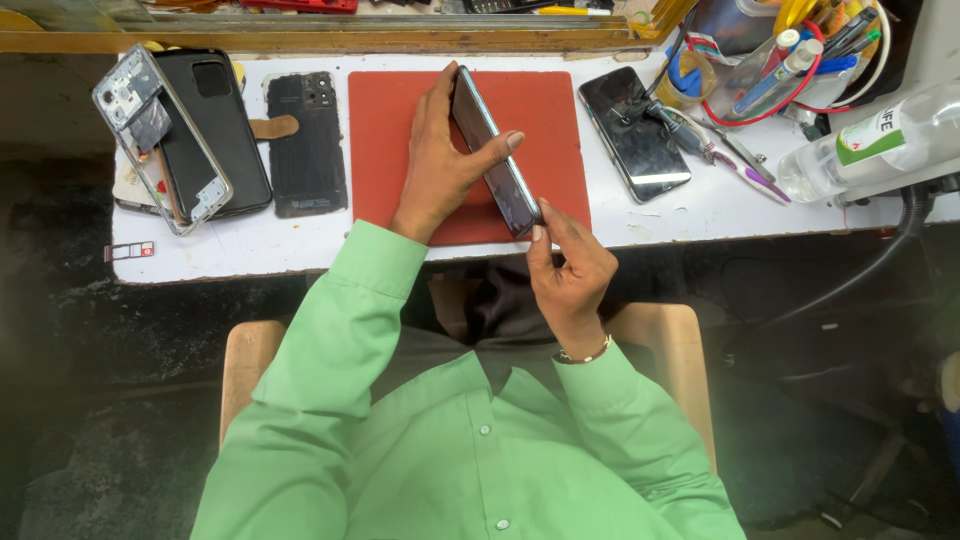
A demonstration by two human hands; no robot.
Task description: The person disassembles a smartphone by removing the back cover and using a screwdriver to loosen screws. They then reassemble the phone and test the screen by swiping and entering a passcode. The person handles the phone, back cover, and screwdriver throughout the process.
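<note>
2 hands on 1 dark phone, held on edge over the red mat

the white worktable (300,255) spans the view, its near edge facing the person in a green shirt (470,450). a red mat (400,120) lies at the middle of it. above that mat a dark phone (493,150) stands tilted on its long edge, running from the far side of the mat to its near right corner.

the left hand (440,165) is clamped on the phone: palm and fingers against its left face, thumb wrapped over the upper edge. the right hand (568,265) is closed at the phone's near end, thumb and forefinger pinching that corner; a thin bracelet sits at the wrist.

left of the mat lie a black back cover (305,145), a second black phone body (225,130) and, leaning over it, a silvery phone frame (150,135). right of the mat rests another dark phone (632,130) face up, with small hand tools (715,150) just beside it. a clear plastic bottle (870,145) lies at the far right. a small sim tray (130,251) sits at the table's near left corner.
</note>
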